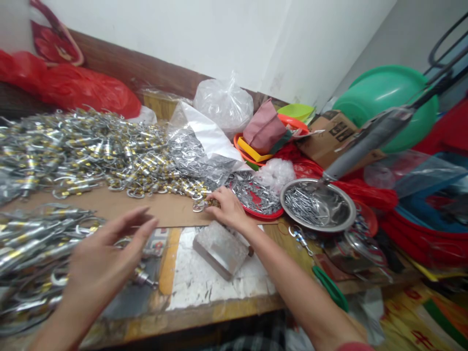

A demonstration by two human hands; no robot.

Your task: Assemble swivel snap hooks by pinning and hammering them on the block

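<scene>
My right hand (227, 210) reaches over the cardboard sheet, its fingers closed around a small silver-and-gold metal fitting (199, 205) with a ring-like end. The fingers partly hide that fitting. Nearer me, my left hand (104, 253) hovers slightly blurred, thumb and fingers apart, with nothing seen between them. Under and beside it lies a near pile of silver metal fittings with wire loops (40, 234). Just below my right hand, a metal block (221, 248) rests on a worn white sheet (183, 285). A large heap of similar fittings (91, 146) stretches along the back left.
Small metal pins fill a plastic bag (190, 151) and a red tray (252, 197). More pins lie in a steel bowl (345, 217), with a grey lever handle (369, 139) slanting above it. A green basin (387, 105) and cardboard box (329, 139) stand behind at right.
</scene>
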